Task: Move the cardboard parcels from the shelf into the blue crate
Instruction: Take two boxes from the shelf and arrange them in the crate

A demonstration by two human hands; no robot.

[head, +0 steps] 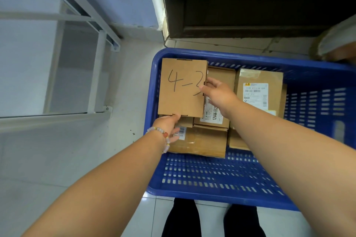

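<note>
Both hands hold a flat cardboard parcel [182, 87] marked "4-3" over the far left corner of the blue crate [212, 175]. The left hand [169, 124] grips its near edge, fingers curled under it. The right hand [217, 92] pinches its right edge between thumb and fingers. Beneath and beside it, other parcels [259, 92] lie packed together inside the crate, which stands on the floor [67, 150].

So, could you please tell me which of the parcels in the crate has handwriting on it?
The flat parcel at the far-left corner of the blue crate, marked "4-3" by hand. Both hands grip it; the other parcels carry only printed labels or none.
</note>
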